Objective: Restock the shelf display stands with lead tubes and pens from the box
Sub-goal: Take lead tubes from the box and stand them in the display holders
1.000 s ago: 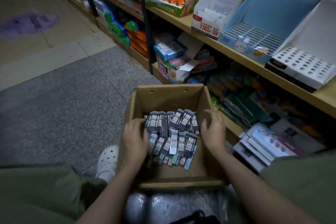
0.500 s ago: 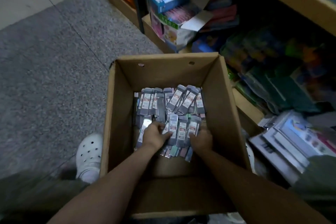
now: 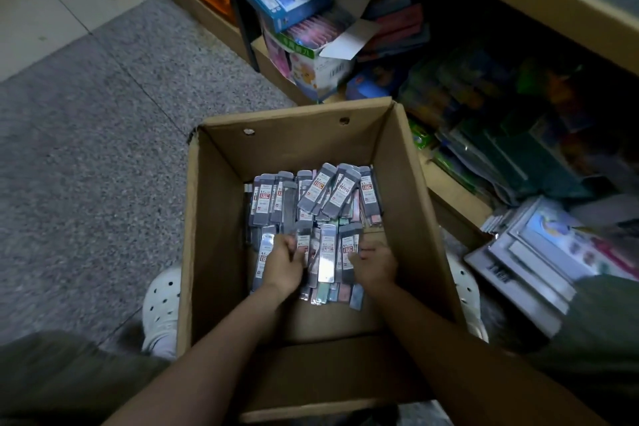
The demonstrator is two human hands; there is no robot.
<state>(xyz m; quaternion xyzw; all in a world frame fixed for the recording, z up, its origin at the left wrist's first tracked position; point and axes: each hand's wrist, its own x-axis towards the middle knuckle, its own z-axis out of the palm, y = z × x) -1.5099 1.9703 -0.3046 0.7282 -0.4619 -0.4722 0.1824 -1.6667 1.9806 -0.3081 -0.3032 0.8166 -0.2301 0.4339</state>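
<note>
An open cardboard box (image 3: 214,218) stands on the floor between my feet. Inside it lie several flat grey lead tube packs (image 3: 332,197) with red and white labels, in a far row and a near row. My left hand (image 3: 281,266) is down in the box with its fingers curled round packs at the left of the near row. My right hand (image 3: 375,264) curls round packs at the right of the same row. A shiny pack (image 3: 326,256) lies between the two hands. The display stands are out of view.
A wooden shelf unit (image 3: 553,0) runs along the right, with its lower level full of coloured boxes (image 3: 287,0) and packets. Stacked flat packs (image 3: 539,252) lie on the floor at right. Grey speckled floor (image 3: 86,149) spreads to the left. My white shoe (image 3: 162,308) sits beside the box.
My head has tilted down, so the upper shelf and its stands left the view. Both hands moved from the sides of the pile into the near row and closed on packs.
</note>
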